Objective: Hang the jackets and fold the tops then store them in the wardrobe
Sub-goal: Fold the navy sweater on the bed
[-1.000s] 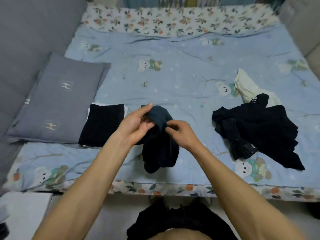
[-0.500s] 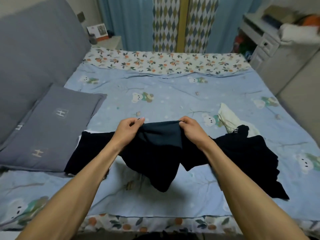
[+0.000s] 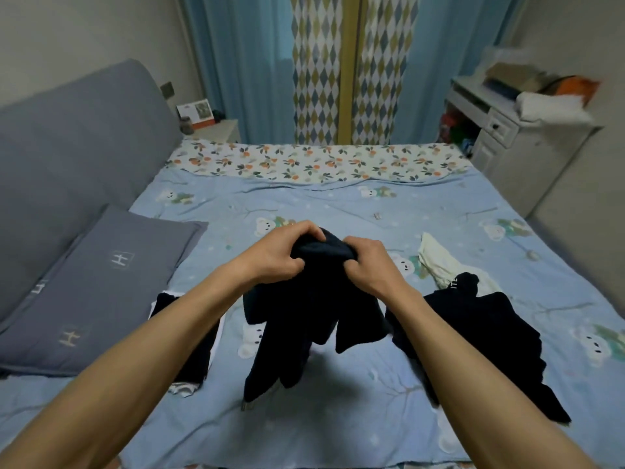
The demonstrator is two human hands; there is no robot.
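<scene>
Where half a second ago we held the dark top [image 3: 314, 309] stretched wide, our left hand [image 3: 282, 253] and right hand [image 3: 370, 262] now clench it bunched together above the bed [image 3: 338, 204], its tails dangling; we judge it is being regripped before folding, nothing stored yet.

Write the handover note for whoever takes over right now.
Left hand and right hand both grip the bunched top edge of a dark top, held up over the bed. A folded dark garment lies by the pillow. Left: fold the held top, sort the dark pile and pale garment, store everything.
</scene>
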